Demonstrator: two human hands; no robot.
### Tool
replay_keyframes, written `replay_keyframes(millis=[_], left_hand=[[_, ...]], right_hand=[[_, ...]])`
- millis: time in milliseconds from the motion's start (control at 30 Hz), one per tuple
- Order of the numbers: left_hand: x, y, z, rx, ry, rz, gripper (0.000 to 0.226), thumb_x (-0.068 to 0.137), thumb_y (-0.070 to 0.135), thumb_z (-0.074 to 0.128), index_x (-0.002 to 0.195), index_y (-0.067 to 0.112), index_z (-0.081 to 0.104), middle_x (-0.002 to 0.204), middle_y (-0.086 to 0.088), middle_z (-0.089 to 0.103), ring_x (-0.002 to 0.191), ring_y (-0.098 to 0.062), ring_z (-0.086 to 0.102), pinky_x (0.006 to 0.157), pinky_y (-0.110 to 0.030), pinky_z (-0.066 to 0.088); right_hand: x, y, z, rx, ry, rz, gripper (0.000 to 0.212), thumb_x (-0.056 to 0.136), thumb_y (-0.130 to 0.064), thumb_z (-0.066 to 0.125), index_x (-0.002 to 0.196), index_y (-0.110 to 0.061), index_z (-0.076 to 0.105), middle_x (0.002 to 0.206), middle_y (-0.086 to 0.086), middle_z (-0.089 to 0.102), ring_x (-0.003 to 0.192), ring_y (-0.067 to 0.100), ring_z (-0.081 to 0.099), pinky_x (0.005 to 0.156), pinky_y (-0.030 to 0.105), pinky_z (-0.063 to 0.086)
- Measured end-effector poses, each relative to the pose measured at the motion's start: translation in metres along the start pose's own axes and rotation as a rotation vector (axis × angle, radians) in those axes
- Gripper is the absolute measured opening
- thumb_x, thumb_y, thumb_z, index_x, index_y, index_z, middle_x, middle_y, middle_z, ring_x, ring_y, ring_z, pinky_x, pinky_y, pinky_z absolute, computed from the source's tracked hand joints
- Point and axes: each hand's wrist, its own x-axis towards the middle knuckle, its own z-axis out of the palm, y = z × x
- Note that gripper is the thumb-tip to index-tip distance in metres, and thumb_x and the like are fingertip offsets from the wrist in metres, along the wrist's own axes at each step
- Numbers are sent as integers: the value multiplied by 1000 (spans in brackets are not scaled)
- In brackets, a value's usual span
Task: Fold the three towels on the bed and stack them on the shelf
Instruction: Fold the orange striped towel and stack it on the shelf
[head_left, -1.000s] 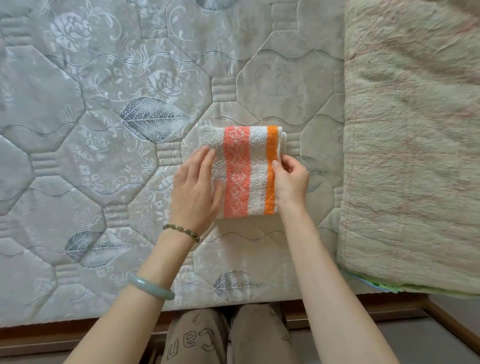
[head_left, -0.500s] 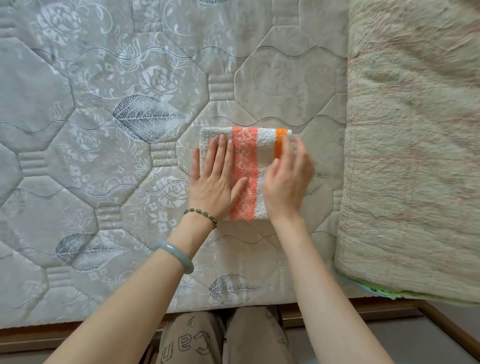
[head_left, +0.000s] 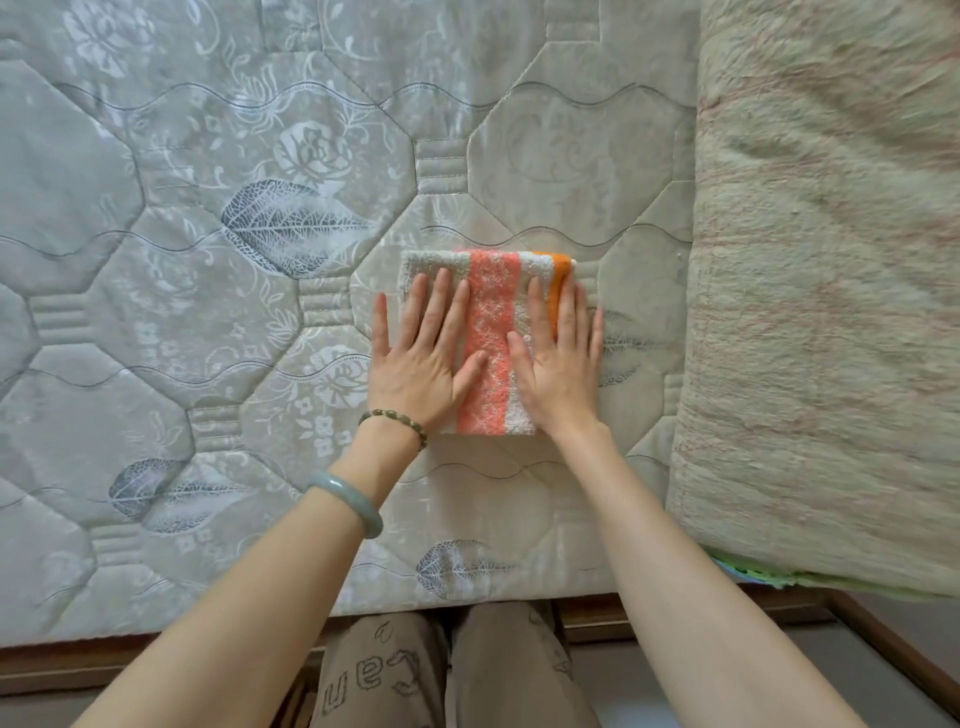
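A small folded towel, white with a broad coral stripe and a narrow orange stripe, lies flat on the quilted mattress near its front edge. My left hand rests palm down on the towel's left half, fingers spread. My right hand lies palm down on its right half, covering much of the orange stripe. Neither hand grips the cloth. No other towel and no shelf are in view.
A thick beige blanket covers the right side of the bed, with a green edge poking out underneath. The wooden bed frame runs along the bottom. My knees are against it below the towel.
My right hand has left the towel's right edge and flattened on top of it. My left hand slid up onto the towel. Both palms now press it flat.
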Motion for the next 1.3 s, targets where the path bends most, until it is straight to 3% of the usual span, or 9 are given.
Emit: replay_keyframes(millis=[167, 300, 467, 533, 600, 667, 867, 1133, 1300], left_hand=[[0, 2, -8, -184, 35, -63, 74, 93, 61, 26, 151, 18, 10, 159, -10, 9, 146, -24, 7, 118, -44, 3], [-15, 6, -27, -757, 60, -543, 64, 91, 40, 56, 141, 8, 33, 143, -13, 39, 132, -24, 36, 114, -38, 26], [-12, 2, -37, -1238, -145, -820, 46, 81, 35, 71, 117, 11, 52, 103, 1, 60, 90, -11, 58, 78, -24, 48], [-8, -5, -38, -1383, -282, -823, 48, 73, 31, 79, 110, 8, 59, 99, -2, 67, 88, -18, 65, 76, -29, 54], [-10, -8, -43, -1544, -387, -784, 51, 70, 23, 81, 112, 4, 59, 101, -8, 69, 92, -25, 68, 78, -38, 57], [-17, -9, -55, -1680, -429, -739, 47, 74, 14, 76, 115, 4, 56, 98, -9, 69, 85, -23, 69, 72, -36, 59], [-58, -12, -113, -1853, -457, -693, 34, 68, 14, 72, 98, 7, 59, 75, -4, 70, 63, -16, 69, 53, -27, 56], [-148, -65, -213, -1937, -234, -720, 88, 39, 31, 91, 113, 5, 52, 86, -9, 69, 73, -25, 68, 60, -34, 58], [-233, -117, -280, -2007, 88, -738, 54, 69, 18, 69, 119, 7, 53, 101, -14, 65, 86, -29, 66, 75, -41, 59]], right_hand=[[2, -4, -21, 142, 54, 11, 66, 96, -43, 41, 152, -20, 14, 159, 18, 8, 146, 30, 9, 118, 38, 9], [-5, -8, -43, 722, 71, 438, 62, 87, -30, 66, 139, -13, 37, 133, 9, 48, 120, 19, 48, 99, 27, 40], [2, 0, -50, 956, -153, 699, 45, 79, -30, 76, 113, -10, 54, 96, -2, 63, 84, 11, 62, 73, 23, 51], [4, 3, -55, 977, -310, 678, 31, 78, -27, 77, 98, -12, 60, 85, -4, 66, 73, 7, 63, 57, 14, 51], [6, 7, -59, 992, -407, 685, 28, 75, -25, 79, 92, -10, 63, 89, 1, 70, 76, 13, 67, 62, 17, 55], [5, 11, -64, 1077, -456, 666, 32, 74, -21, 79, 100, -8, 64, 100, 7, 72, 86, 20, 69, 77, 31, 57], [-26, -15, -102, 1388, -652, 564, 53, 72, -12, 73, 121, -1, 55, 101, 11, 71, 86, 23, 70, 70, 33, 58], [-61, -130, -186, 1272, -709, 308, 85, 64, -7, 78, 137, -10, 35, 114, 19, 65, 89, 30, 70, 72, 41, 59], [-99, -252, -235, 1061, -769, -44, 93, 74, -1, 76, 147, -29, 24, 117, 27, 61, 98, 39, 65, 87, 52, 54]])
